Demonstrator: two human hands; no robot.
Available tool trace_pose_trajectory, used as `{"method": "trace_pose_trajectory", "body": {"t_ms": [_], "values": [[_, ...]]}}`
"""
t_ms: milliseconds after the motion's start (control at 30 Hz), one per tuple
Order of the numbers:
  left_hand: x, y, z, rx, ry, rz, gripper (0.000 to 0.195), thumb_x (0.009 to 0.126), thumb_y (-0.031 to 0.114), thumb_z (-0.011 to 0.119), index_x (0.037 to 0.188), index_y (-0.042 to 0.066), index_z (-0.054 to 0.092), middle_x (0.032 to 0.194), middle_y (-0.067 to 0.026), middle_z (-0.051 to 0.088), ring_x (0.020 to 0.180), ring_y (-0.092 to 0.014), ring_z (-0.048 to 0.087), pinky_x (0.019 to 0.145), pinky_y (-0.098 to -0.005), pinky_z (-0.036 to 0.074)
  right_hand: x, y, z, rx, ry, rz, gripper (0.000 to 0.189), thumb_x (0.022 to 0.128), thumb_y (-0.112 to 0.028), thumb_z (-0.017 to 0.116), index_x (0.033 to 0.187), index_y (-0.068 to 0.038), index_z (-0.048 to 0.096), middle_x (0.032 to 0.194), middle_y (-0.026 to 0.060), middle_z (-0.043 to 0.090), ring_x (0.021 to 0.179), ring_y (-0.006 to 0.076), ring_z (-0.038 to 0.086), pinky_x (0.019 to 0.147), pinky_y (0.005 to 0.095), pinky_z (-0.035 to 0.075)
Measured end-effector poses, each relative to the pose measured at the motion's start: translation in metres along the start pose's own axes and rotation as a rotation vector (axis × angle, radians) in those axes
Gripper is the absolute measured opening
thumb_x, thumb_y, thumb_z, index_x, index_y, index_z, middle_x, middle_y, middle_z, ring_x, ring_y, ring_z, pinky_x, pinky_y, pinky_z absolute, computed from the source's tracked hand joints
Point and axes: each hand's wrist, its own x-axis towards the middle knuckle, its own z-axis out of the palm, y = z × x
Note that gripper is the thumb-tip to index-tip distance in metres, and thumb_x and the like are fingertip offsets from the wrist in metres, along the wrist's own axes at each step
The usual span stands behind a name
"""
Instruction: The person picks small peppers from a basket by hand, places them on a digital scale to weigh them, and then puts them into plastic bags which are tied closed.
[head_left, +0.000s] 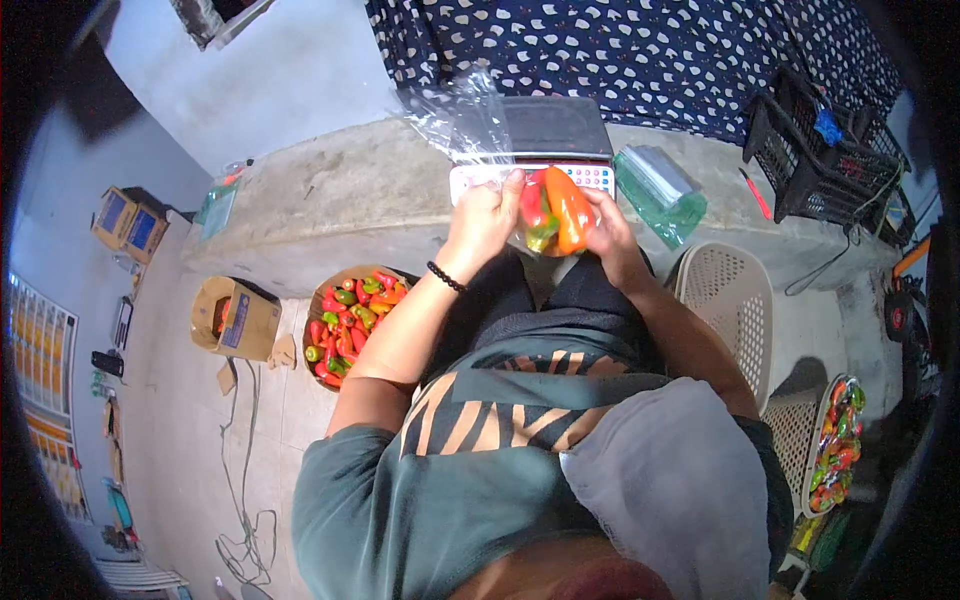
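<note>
Between my hands is a clear plastic bag (476, 124) holding red, orange and partly green peppers (568, 210), above the near edge of a digital scale (555, 127) on the concrete ledge. My left hand (487, 214) grips the bag at its left side, thumb up, with the loose upper part of the bag spreading up and left. My right hand (615, 236) holds the right side of the bagged peppers, fingers against the orange one. Right of the scale lie clear bags on a green plastic wrapper (667, 206). A round container of loose peppers (352, 319) stands below my left forearm.
A cardboard box (259, 322) stands on the floor at left, near a loose cord (244, 480). On the right are an upright beige plastic basket (724, 300), another basket of bagged peppers (836, 450), black crates (802, 165) and a red knife-like tool (756, 193).
</note>
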Motion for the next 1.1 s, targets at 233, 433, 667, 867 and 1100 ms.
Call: {"method": "trace_pose_trajectory", "body": {"t_ms": [233, 433, 667, 867, 1100], "values": [[-0.004, -0.008, -0.005, -0.355, -0.175, -0.362, 0.056, 0.090, 0.042, 0.044, 0.055, 0.001, 0.059, 0.045, -0.0113, 0.053, 0.042, -0.021, 0.055, 0.041, -0.0370, 0.040, -0.006, 0.028, -0.004, 0.934, -0.137, 0.897, 0.062, 0.087, -0.062, 0.022, 0.115, -0.012, 0.047, 0.092, 0.0143, 0.060, 0.061, 0.0248, 0.061, 0.046, 0.0353, 0.052], [0.001, -0.043, 0.003, -0.841, -0.178, -0.608, 0.028, 0.084, 0.024, 0.047, 0.077, -0.001, 0.056, 0.046, -0.0029, 0.046, 0.038, -0.013, 0.046, 0.036, -0.0275, 0.037, -0.014, 0.007, -0.001, -0.603, 0.140, -0.240, 0.058, 0.081, -0.026, 0.057, 0.128, 0.001, 0.033, 0.120, 0.0199, 0.046, 0.102, 0.0321, 0.053, 0.086, 0.0389, 0.044], [-0.011, 0.001, 0.010, -0.148, 0.044, 0.066, 0.046, 0.093, 0.035, 0.039, 0.073, -0.002, 0.058, 0.059, -0.0183, 0.055, 0.056, -0.032, 0.058, 0.053, -0.0394, 0.043, -0.001, 0.012, 0.007, 0.063, 0.057, 0.154, 0.048, 0.085, -0.033, 0.051, 0.120, -0.002, 0.042, 0.106, 0.0157, 0.055, 0.091, 0.0261, 0.057, 0.082, 0.0408, 0.044], [0.000, -0.016, -0.006, -0.269, -0.047, -0.247, 0.042, 0.093, 0.033, 0.041, 0.079, -0.001, 0.060, 0.065, -0.0140, 0.059, 0.058, -0.022, 0.058, 0.056, -0.0341, 0.044, -0.023, 0.019, 0.005, 0.371, -0.053, 0.631, 0.055, 0.086, -0.027, 0.050, 0.131, -0.007, 0.027, 0.108, 0.0188, 0.053, 0.078, 0.0265, 0.060, 0.072, 0.0439, 0.049], [-0.006, -0.015, 0.008, -0.877, -0.163, -0.547, 0.037, 0.092, 0.034, 0.044, 0.089, 0.000, 0.061, 0.081, -0.0103, 0.063, 0.066, -0.021, 0.059, 0.063, -0.0312, 0.047, -0.014, -0.011, 0.008, -0.659, -0.042, -0.393, 0.087, 0.060, -0.015, 0.076, 0.131, 0.001, 0.029, 0.127, 0.0217, 0.040, 0.118, 0.0346, 0.042, 0.098, 0.0397, 0.034]]}}
